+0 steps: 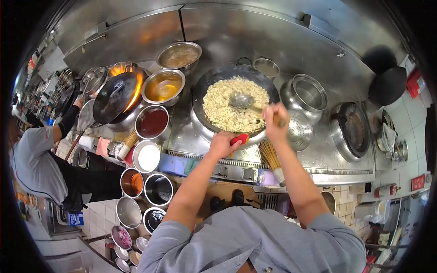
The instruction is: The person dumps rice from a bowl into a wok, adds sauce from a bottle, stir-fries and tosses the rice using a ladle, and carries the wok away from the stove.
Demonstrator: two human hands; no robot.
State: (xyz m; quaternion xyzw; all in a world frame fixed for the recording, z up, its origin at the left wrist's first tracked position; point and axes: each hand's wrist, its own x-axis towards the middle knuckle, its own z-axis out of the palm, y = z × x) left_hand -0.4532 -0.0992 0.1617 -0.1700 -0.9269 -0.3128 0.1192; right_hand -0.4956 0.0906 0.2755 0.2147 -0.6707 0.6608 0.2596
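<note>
A large black wok (274, 91) sits on the burner in front of me, holding a wide layer of pale yellow, crumbly food (221, 100) that looks like fried rice. My right hand (276, 119) is wrapped round the wooden handle of a metal ladle (241, 100), whose blurred bowl rests in the food. At the wok's near rim, my left hand (221, 144) is closed on a red pad (240, 139). The pad covers the part of the rim or handle under it, so I cannot see the grip itself.
Left of the wok stand bowls of amber liquid (163, 87) and dark red sauce (152, 122). A bamboo brush (270, 157) and a perforated strainer (299, 131) lie at the right. Further left, a co-worker (38, 159) stands by another wok (117, 98) with flames at its edge.
</note>
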